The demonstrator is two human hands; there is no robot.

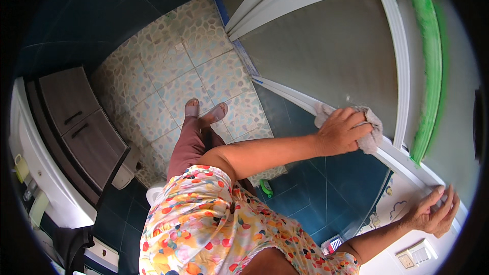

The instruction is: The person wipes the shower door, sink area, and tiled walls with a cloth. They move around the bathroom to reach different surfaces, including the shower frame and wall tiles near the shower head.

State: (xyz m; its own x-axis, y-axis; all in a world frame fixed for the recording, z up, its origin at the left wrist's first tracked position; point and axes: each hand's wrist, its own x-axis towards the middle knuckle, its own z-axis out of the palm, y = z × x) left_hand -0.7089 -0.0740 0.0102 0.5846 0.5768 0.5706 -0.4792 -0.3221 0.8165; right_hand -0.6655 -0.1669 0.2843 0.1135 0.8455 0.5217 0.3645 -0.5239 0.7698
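Note:
A crumpled grey-white cloth [374, 130] is bunched under my left hand [341, 131], whose fingers close over it. It is pressed on the white frame rail [300, 101] at the lower edge of a frosted grey panel [326, 51]. My left arm reaches across to the right. Farther right, my right hand [433, 211] rests against the same white frame with its fingers and thumb apart. No tool shows in it. Between the hands and the far right edge, a bright green strip [427, 71] runs along the panel, its edges looking smeared.
My slippered feet [206, 112] stand on the pebble-patterned tile floor [168, 61]. A dark cabinet [84, 127] and a white basin [56, 193] stand at left, with a yellow cup [21, 167]. A green object [266, 188] lies low by dark tiles. A wall socket [407, 260] is at lower right.

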